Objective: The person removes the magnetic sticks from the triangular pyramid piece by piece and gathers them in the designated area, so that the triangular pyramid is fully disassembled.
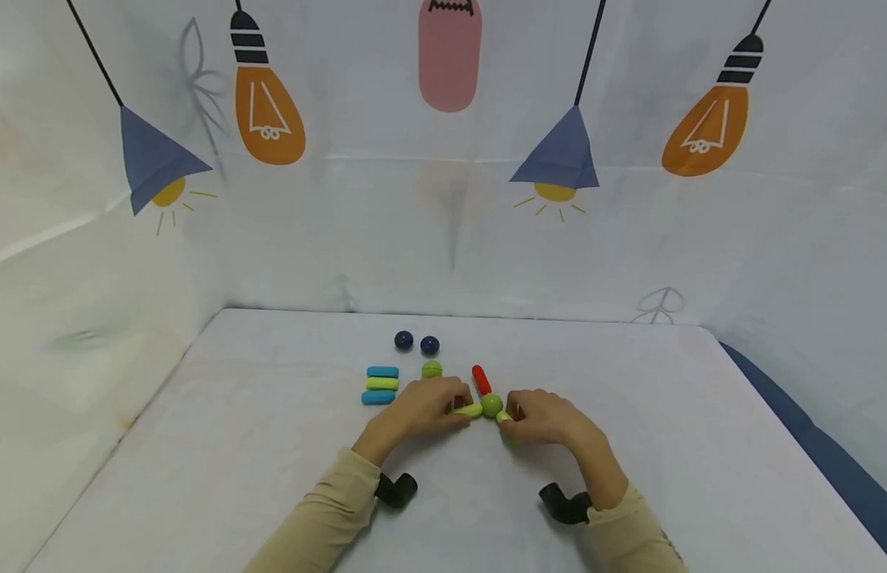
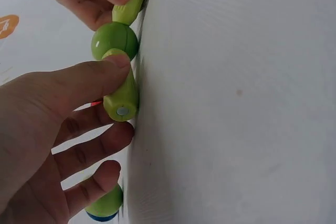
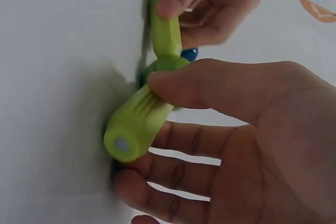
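Observation:
A green ball (image 1: 491, 405) lies between the two hands on the white table, with a red rod (image 1: 481, 380) running from it toward the back. My left hand (image 1: 429, 404) pinches a yellow-green magnetic rod (image 2: 121, 98) between thumb and fingers, its inner end at the ball. On the other side, my right hand (image 1: 551, 418) pinches a second yellow-green rod (image 3: 136, 123), angled toward the front right, its far end also at the ball. Each rod shows a round metal tip in its wrist view. The lower fingers of both hands are loosely bent near the tabletop.
Behind the left hand sits another green ball (image 1: 432, 369), partly hidden. To its left lie two blue rods (image 1: 379, 397) and a yellow-green rod (image 1: 382, 383) in a stack of rows. Two dark blue balls (image 1: 404, 341) rest farther back. A printed white curtain (image 1: 386, 239) borders the table (image 1: 271, 446).

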Demonstrator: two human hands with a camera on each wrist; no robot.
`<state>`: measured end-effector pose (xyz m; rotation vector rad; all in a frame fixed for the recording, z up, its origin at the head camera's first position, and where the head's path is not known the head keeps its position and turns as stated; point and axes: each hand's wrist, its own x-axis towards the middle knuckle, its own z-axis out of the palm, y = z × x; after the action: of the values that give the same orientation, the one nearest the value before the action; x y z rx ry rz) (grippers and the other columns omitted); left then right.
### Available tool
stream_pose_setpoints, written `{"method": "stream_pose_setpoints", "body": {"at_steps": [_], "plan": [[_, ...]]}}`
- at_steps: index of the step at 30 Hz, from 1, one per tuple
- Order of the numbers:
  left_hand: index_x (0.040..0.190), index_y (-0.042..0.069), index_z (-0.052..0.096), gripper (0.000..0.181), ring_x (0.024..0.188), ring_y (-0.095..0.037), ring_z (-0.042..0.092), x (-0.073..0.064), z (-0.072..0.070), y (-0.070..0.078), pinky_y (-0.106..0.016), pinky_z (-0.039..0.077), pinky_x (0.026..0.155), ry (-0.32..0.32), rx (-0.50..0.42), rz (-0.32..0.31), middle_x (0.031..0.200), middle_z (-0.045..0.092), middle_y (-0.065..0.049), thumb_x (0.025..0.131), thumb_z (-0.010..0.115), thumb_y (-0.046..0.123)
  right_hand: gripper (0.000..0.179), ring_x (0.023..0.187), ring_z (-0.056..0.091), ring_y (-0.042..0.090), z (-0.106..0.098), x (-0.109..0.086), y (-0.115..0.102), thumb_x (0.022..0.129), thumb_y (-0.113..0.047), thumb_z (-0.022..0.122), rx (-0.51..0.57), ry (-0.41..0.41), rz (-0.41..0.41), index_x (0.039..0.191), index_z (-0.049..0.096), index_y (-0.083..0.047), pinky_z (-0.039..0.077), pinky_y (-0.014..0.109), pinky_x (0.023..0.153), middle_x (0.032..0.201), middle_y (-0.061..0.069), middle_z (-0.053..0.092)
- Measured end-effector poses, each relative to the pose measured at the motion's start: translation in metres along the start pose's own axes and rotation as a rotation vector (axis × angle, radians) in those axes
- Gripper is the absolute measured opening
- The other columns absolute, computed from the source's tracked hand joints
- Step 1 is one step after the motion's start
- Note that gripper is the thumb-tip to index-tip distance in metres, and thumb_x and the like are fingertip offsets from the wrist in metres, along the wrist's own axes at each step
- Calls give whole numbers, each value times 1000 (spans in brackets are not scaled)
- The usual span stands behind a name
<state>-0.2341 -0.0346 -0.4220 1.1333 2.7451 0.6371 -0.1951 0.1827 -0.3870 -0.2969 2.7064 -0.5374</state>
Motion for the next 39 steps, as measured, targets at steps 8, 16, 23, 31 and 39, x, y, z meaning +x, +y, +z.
{"method": "stream_pose_setpoints", "body": {"at_steps": [8,16,23,31,39], "plan": [[100,22,66,17,71,-3,48,-1,0,8,-16,40,62,-56,33,13,82,56,12,86,68,32,15,70,48,14,-11,-2,14,84,-24,68,46,-55,-61,89,58,-14,39,29,60,76,-1,54],[101,20,66,18,69,-4,46,-1,4,18,-17,38,59,-51,60,-3,80,55,10,87,68,31,32,64,50,10,-2,8,17,87,-35,66,121,-15,-255,104,56,-11,41,25,55,75,-2,55],[105,21,67,20,78,-3,52,-3,-1,16,-17,44,69,-72,107,27,94,62,11,86,69,29,25,68,50,11,3,12,13,89,-32,64,115,21,-260,102,56,-13,42,26,58,78,-3,56],[97,21,69,13,77,-3,52,-13,-23,6,-18,45,69,-200,-10,26,87,60,11,85,71,25,23,72,49,12,5,13,11,89,-31,61,96,33,-196,103,58,-13,41,28,61,80,-3,56],[87,20,66,12,72,-8,51,-40,-58,-26,-23,43,66,-191,-107,-83,80,58,8,79,75,18,20,74,49,12,6,13,10,88,-27,60,99,26,-178,102,57,-14,41,28,64,81,-3,55]]}}
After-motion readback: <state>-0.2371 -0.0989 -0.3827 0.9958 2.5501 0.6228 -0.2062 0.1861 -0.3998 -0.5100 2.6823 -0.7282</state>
